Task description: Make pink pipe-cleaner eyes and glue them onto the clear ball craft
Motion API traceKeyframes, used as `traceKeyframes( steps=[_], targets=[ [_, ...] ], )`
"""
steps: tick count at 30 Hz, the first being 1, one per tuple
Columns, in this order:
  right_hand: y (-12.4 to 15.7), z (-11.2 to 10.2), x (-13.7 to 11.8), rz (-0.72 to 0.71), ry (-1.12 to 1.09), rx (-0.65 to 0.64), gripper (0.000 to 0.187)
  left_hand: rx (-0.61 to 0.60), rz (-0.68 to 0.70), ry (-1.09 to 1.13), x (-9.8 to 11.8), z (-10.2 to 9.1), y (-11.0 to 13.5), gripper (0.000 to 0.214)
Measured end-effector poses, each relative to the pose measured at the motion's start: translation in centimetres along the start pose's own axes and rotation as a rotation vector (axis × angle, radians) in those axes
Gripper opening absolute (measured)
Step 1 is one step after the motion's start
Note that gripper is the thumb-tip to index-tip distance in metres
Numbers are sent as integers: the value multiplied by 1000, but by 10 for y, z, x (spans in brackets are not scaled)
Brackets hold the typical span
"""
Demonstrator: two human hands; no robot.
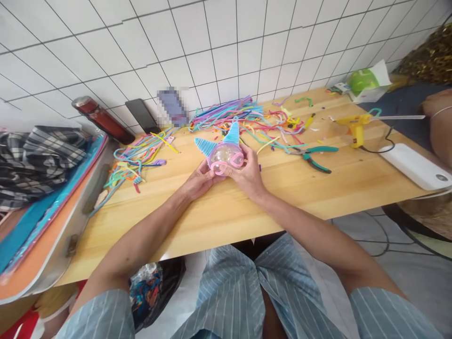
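Note:
Both my hands hold a clear round ball [223,154] a little above the table. It has two pointed blue ears that look wound from pipe cleaners, a purple band below them and pink loops at the front. My left hand [202,181] supports its lower left side with bent fingers. Around the right side curls my right hand [250,172], its thumb near the pink loops. Some fingertips are hidden behind the ball. Behind it lies a heap of coloured pipe cleaners [226,113]. Teal-handled pliers [318,157] rest to the right.
More pipe cleaners [132,160] lie at the left, near a red thermos [102,120] and a dark upright box [142,115]. A yellow glue gun [356,129] and a white device [416,165] occupy the right end. An orange-lined case [45,245] overlaps the left edge. A tiled wall [219,47] stands behind.

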State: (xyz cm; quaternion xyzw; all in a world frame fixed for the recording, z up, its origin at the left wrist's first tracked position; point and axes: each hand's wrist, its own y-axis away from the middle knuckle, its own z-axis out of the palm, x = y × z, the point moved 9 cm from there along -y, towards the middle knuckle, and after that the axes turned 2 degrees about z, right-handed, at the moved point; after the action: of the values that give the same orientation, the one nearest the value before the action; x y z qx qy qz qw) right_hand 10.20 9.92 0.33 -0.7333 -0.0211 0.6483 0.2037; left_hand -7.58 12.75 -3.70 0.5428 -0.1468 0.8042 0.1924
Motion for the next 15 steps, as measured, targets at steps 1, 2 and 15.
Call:
traceKeyframes(
  steps=[1, 2, 15],
  targets=[
    [-1, 0, 2, 9, -10, -5, 102, 9, 3, 0, 0, 0, 0, 82],
    [-2, 1, 4, 20, -20, -13, 102, 17, 6, 1, 1, 1, 0, 80],
    [-12, 8, 29, 239, -234, -99, 79, 68, 4, 35, -3, -1, -3, 77]
  ],
)
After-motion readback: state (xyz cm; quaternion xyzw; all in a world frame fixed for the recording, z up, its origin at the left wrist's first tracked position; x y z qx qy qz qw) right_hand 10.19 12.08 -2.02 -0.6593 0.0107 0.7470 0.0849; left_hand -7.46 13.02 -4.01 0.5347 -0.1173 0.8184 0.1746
